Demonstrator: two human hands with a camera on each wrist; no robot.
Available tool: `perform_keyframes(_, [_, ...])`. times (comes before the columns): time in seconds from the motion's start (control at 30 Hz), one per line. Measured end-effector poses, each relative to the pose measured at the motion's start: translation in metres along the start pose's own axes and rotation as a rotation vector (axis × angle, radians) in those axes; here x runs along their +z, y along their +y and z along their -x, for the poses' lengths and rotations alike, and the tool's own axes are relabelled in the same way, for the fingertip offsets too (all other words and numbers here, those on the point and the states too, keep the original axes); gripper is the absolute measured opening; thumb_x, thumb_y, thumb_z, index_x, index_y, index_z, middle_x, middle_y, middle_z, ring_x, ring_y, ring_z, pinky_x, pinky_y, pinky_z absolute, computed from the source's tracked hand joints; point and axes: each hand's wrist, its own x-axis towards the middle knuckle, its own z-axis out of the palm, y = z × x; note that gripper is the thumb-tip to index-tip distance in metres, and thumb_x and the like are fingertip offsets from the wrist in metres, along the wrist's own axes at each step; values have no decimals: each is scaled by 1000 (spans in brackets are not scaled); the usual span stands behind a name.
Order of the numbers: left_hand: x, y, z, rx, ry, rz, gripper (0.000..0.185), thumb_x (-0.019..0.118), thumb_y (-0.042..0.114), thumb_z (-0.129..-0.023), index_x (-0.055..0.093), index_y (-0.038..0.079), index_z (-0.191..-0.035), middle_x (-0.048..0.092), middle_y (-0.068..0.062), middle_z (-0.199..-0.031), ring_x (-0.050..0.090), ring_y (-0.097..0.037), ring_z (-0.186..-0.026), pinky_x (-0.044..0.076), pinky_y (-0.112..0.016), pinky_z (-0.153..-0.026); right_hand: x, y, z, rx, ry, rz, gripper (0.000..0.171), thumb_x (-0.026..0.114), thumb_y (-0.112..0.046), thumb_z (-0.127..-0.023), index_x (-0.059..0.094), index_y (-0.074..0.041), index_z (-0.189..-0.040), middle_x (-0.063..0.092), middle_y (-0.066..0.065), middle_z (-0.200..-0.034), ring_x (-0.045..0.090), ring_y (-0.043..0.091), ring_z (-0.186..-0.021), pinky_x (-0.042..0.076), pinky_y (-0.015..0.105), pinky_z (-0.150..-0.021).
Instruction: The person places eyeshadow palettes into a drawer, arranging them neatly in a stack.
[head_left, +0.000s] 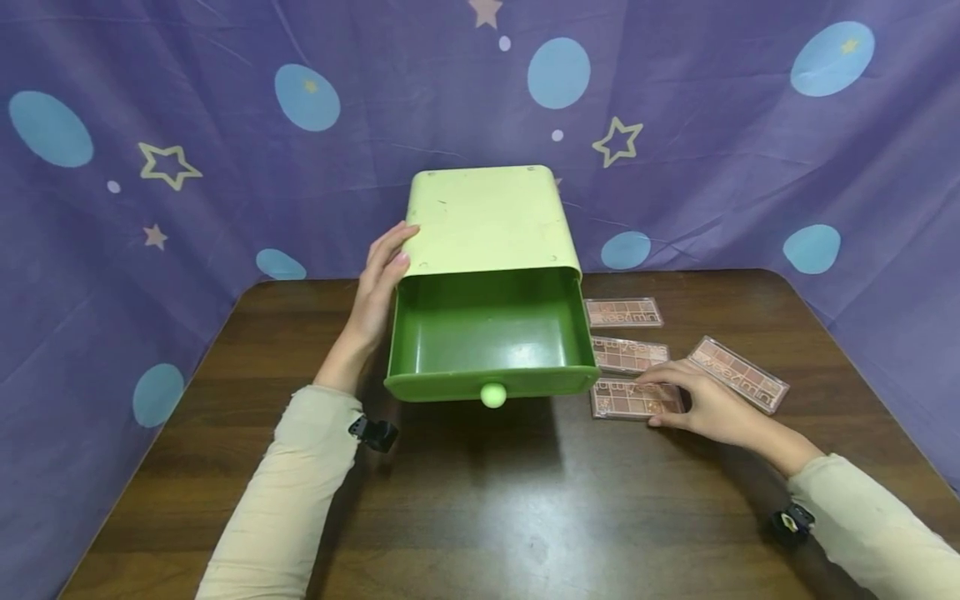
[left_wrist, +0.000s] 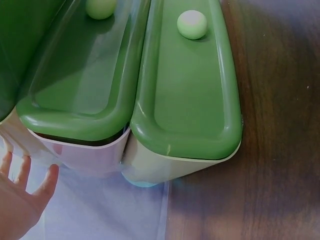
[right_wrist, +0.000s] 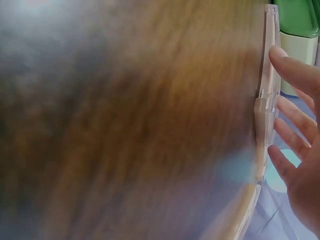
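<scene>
A light-green cabinet (head_left: 487,217) stands on the table with its dark-green top drawer (head_left: 491,333) pulled out and bare inside. My left hand (head_left: 375,287) rests against the cabinet's left side, its fingers spread and fairly straight. On the right, my right hand (head_left: 701,404) reaches over the nearest clear-lidded makeup palette (head_left: 626,400), thumb by its near edge and fingers by its far edge. The palette lies flat. In the right wrist view, the thumb (right_wrist: 295,70) and fingers look apart, not closed round it.
Behind that palette lie two similar palettes, the middle one (head_left: 626,354) and the far one (head_left: 624,312). Another palette (head_left: 738,375) lies slanted to the right. Two lower drawers, one with a round knob (left_wrist: 192,25), appear pushed in. A purple curtain (head_left: 465,92) hangs behind the table.
</scene>
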Motion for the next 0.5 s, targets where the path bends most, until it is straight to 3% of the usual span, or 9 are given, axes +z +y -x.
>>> perform_keyframes(0.1, [1, 0, 0, -3, -2, -1, 50, 46, 21, -97, 49, -1, -142, 33, -9, -154, 30, -24, -140, 24, -44, -115, 1, 1, -2, 25, -23, 16, 58, 90, -12, -66, 68, -8, -120, 66, 6, -116, 58, 20, -102, 49, 40, -85])
perform_keyframes(0.5, [1, 1, 1, -3, 0, -3, 51, 46, 21, -97, 49, -1, -142, 33, -8, -154, 30, -23, -140, 24, -45, -115, 6, -2, -4, 75, -52, 59, 59, 91, -19, -66, 69, -9, -120, 67, 1, -113, 53, 13, -93, 48, 35, -75])
